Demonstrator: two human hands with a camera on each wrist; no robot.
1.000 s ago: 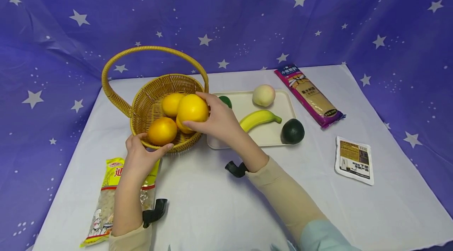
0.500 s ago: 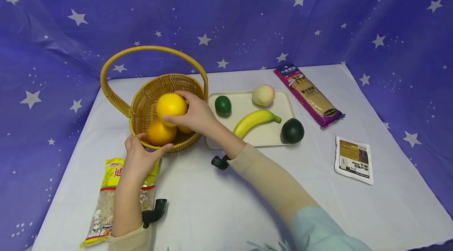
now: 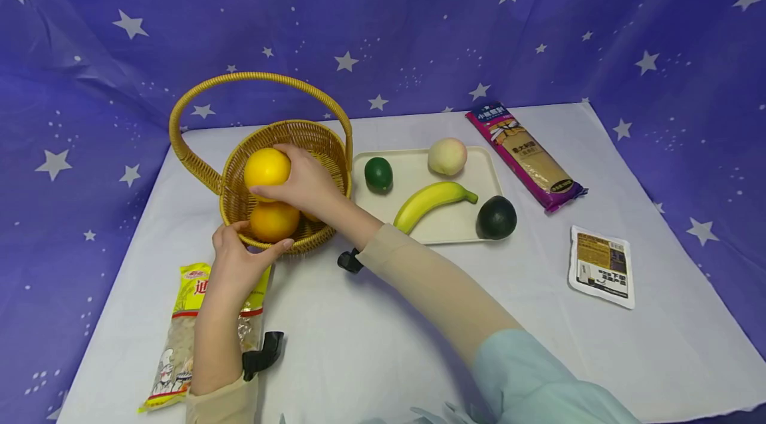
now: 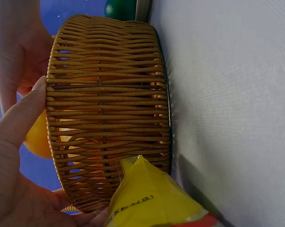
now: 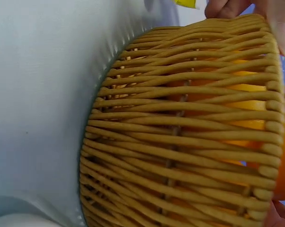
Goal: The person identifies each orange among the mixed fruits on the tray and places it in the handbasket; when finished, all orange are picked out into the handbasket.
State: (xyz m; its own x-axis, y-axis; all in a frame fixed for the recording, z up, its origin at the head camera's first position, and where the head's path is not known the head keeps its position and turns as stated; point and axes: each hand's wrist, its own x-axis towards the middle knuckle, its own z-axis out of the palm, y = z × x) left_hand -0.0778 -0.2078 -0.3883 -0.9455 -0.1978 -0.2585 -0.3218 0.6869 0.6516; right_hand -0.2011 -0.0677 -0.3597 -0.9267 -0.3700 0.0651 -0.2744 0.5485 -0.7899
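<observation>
A wicker basket [image 3: 230,208] with a tall arched handle stands at the left of the table. My right hand [image 3: 306,179] holds an orange [image 3: 266,167] inside its rim, over the left part of the basket. Just below it another orange [image 3: 274,222] rests near the front wall, and an edge of one more shows under my right wrist. My left hand [image 3: 232,271] grips the front rim, its thumb [image 4: 26,109] on the edge in the left wrist view. Through the weave [image 5: 190,127] orange fruit shows in the right wrist view; the right hand's fingers are mostly hidden there.
A cream tray [image 3: 407,161] beside the basket bears a green fruit [image 3: 378,175], a peach [image 3: 447,157], a banana [image 3: 431,203] and a dark avocado [image 3: 497,218]. Noodles in a purple pack [image 3: 526,155] and a white pouch [image 3: 601,268] lie right. A yellow bag [image 3: 173,344] lies under my left forearm.
My right hand has carried the orange leftward across the basket and a little lower. The green fruit on the tray has come into full view. My left hand stays at the rim.
</observation>
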